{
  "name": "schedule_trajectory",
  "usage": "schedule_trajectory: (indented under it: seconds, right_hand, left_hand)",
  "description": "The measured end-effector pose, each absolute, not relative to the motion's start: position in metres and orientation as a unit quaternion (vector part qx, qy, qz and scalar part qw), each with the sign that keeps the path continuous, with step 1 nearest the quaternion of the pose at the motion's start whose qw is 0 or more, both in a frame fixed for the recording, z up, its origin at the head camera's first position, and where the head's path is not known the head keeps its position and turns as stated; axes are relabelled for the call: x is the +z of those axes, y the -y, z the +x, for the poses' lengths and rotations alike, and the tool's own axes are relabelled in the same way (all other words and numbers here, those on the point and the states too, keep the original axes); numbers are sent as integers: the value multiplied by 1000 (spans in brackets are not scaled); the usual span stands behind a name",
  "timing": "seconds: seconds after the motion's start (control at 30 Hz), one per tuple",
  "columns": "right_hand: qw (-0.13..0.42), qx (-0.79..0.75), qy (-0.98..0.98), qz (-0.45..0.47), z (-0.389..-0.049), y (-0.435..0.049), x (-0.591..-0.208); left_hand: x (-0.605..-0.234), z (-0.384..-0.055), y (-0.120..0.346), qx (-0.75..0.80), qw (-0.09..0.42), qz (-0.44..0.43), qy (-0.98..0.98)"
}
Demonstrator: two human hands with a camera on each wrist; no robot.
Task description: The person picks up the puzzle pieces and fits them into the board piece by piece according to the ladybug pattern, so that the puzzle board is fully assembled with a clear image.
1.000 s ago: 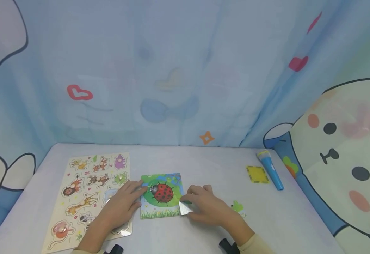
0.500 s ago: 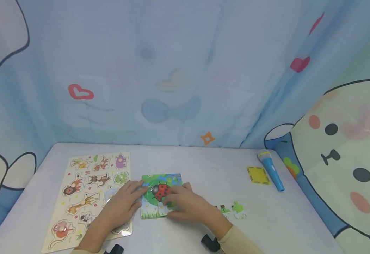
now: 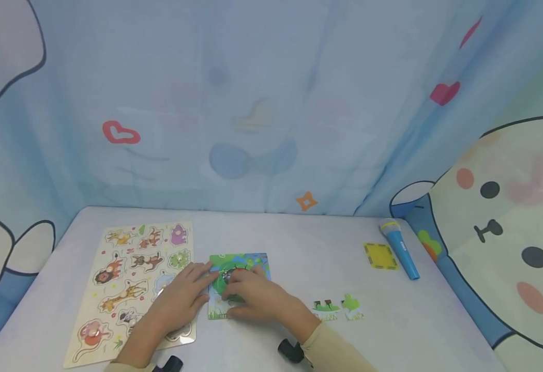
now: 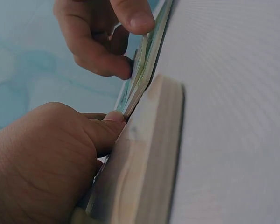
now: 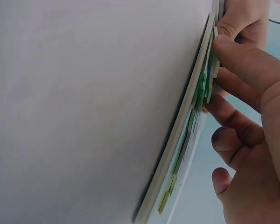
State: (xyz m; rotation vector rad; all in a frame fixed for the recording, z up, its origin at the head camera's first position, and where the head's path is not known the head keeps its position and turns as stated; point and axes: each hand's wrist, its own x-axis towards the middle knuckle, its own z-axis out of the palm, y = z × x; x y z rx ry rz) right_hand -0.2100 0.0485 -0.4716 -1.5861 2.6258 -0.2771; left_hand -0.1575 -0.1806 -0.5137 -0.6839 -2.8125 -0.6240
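A small ladybug jigsaw board (image 3: 262, 261) lies on the table, partly covered by my right hand (image 3: 259, 297). In the right wrist view, that hand's thumb and fingers pinch a thin puzzle piece (image 5: 210, 86) at the board's near left edge, tilted against the board. What is printed on the piece is mostly hidden. My left hand (image 3: 180, 297) reaches over the animal puzzle board and touches the jigsaw's left edge with its fingers fairly straight. The left wrist view shows the left thumb by the jigsaw's edge.
Two loose jigsaw pieces, one with green and dark bits (image 3: 326, 306) and a green one (image 3: 351, 303), lie to the right. A wooden animal puzzle board (image 3: 124, 268) fills the left side. Farther right are a yellow square (image 3: 380, 256) and a blue toy microphone (image 3: 403, 253).
My right hand has moved left with the piece, from beside the jigsaw to over its lower middle. Two loose pieces on the right have come into view. My left hand stays put.
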Motion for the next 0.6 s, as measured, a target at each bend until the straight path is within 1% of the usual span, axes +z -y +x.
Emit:
schedule_trajectory:
  seconds: [0.47, 0.6]
  right_hand:
    - [47, -93, -860, -499, -213, -43, -474]
    - [53, -91, -860, -499, -212, -42, -473]
  left_hand:
    - [-514, -158, 180, -206, 95, -231, 946]
    - [-514, -158, 180, -205, 106, -231, 945]
